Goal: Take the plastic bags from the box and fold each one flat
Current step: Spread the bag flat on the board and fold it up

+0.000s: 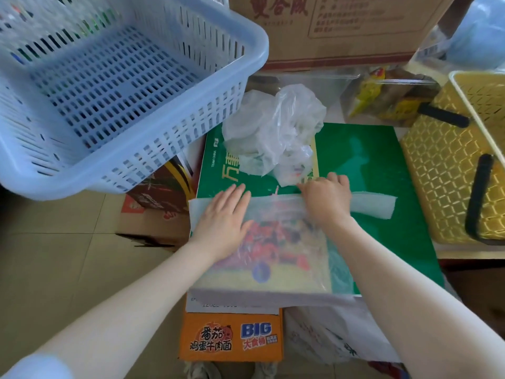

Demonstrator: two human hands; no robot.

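Here the translucent plastic bag [262, 242] lies smooth, left hand [222, 222] flat on it, right hand [326, 196] pinching its top edge.

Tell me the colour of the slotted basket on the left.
The basket is pale blue, with slotted walls and floor; the head view shows it.

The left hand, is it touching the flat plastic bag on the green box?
Touching. The head view shows the left hand lying palm down, fingers straight, on the flat plastic bag spread over the green box, no gap between them.
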